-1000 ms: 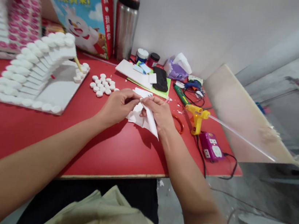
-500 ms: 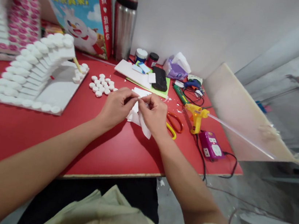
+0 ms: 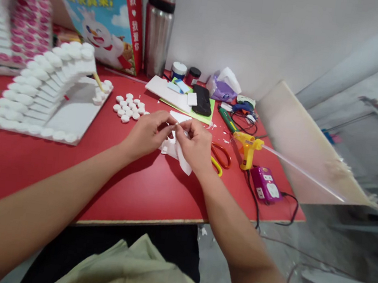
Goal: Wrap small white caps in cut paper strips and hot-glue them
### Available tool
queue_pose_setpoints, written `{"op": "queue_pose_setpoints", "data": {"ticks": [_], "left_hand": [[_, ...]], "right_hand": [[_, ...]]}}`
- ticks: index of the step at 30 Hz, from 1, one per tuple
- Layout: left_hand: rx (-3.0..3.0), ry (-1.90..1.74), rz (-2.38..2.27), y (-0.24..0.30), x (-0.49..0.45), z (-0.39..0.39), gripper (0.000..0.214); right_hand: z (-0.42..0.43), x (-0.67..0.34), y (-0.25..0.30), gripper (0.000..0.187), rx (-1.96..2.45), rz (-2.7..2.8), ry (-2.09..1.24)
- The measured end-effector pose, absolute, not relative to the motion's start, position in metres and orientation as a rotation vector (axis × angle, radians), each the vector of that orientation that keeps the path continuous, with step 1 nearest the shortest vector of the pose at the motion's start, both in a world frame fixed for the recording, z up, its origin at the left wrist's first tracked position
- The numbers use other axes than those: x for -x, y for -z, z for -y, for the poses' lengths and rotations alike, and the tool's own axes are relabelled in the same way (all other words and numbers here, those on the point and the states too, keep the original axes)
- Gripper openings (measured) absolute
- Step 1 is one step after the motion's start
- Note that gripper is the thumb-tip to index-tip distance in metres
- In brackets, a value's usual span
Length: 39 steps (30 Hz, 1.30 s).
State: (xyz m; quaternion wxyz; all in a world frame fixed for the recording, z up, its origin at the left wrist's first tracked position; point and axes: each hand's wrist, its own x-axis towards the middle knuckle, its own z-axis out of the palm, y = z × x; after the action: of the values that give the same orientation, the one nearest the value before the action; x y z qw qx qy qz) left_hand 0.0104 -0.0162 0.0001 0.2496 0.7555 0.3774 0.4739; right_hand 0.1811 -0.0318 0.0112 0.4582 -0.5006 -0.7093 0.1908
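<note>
At the middle of the red table, my left hand (image 3: 150,132) and my right hand (image 3: 195,143) meet, fingertips pinched together around a tiny whitish bit too small to name. A strip of white paper (image 3: 184,163) hangs below the fingers of my right hand, which appear closed on it. More white paper (image 3: 170,149) lies under my hands, partly hidden by them. Left of my left hand is a cluster of white rounded pieces (image 3: 129,106). Scissors (image 3: 221,156) with red and yellow handles lie just beside my right hand.
A white model with steps (image 3: 42,90) stands at left, before a printed box (image 3: 100,18) and a steel flask (image 3: 158,26). On the right are a yellow glue gun (image 3: 249,148) with a clear glue stick, a purple power box (image 3: 267,185) and cords. Behind sits a tissue pack (image 3: 223,86).
My hands stay almost in place, fingertips still together, with only slight finger movement. The view has shifted a little.
</note>
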Motion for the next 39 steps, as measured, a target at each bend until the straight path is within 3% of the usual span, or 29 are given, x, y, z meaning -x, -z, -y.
{"op": "queue_pose_setpoints", "data": {"ticks": [9,15,17,25,32,39], "left_hand": [[-1.764,-1.312,-0.996,0.004,-0.017,0.017,0.008],[-1.503,-1.318,-0.97,0.006,-0.018,0.011,0.01],[-1.471,-1.306,-0.971,0.005,-0.018,0.012,0.011],[-1.919,-1.376,-1.155,0.002,-0.02,0.02,0.011],[-2.314,-1.389,-1.163,0.004,-0.019,0.022,0.02],[-1.571,-1.27,-0.934,-0.002,-0.016,0.017,0.01]], "right_hand": [[0.03,-0.179,-0.012,0.016,1.223,1.701,-0.507],[0.021,-0.184,-0.01,0.029,1.112,1.307,-1.293],[0.02,-0.185,-0.01,0.033,1.122,1.246,-1.404],[0.022,-0.182,-0.007,0.022,1.186,1.403,-1.027],[0.026,-0.183,-0.007,0.022,1.166,1.417,-0.968],[0.026,-0.187,-0.012,0.021,1.191,1.569,-0.856]]}}
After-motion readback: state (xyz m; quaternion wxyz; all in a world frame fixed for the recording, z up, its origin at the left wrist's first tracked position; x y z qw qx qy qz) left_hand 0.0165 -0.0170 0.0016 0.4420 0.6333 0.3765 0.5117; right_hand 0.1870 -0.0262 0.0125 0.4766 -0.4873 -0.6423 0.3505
